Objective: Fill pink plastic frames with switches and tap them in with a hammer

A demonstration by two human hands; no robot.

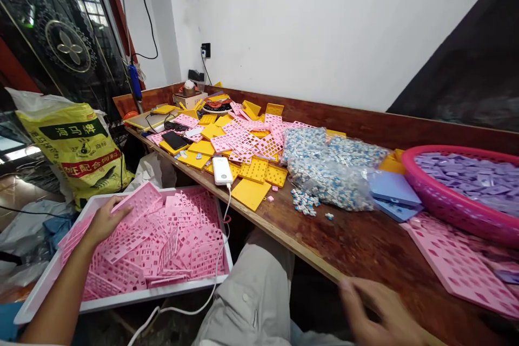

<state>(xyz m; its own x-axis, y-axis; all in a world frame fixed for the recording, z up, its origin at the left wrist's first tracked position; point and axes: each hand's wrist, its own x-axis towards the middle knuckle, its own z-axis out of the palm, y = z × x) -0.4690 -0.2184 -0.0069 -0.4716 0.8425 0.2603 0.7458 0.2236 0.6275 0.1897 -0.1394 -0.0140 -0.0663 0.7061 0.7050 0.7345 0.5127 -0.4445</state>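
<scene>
Fingers of my left hand (104, 220) pinch one pink grid plate (138, 201), tilting it off the heap in the white tray (133, 296) underneath, while my right hand (381, 311), blurred, rests open and empty on the wooden table (357, 248).

To your near left sits a tray (36, 292) full of grid plates (162, 243), just beside the tabletop (357, 243). On the tabletop, more plates (243, 146) lie piled at the far left, bags of small pieces (328, 167) in the middle, a basket (454, 205) at the right. A sack (77, 146) stands behind the tray.
</scene>
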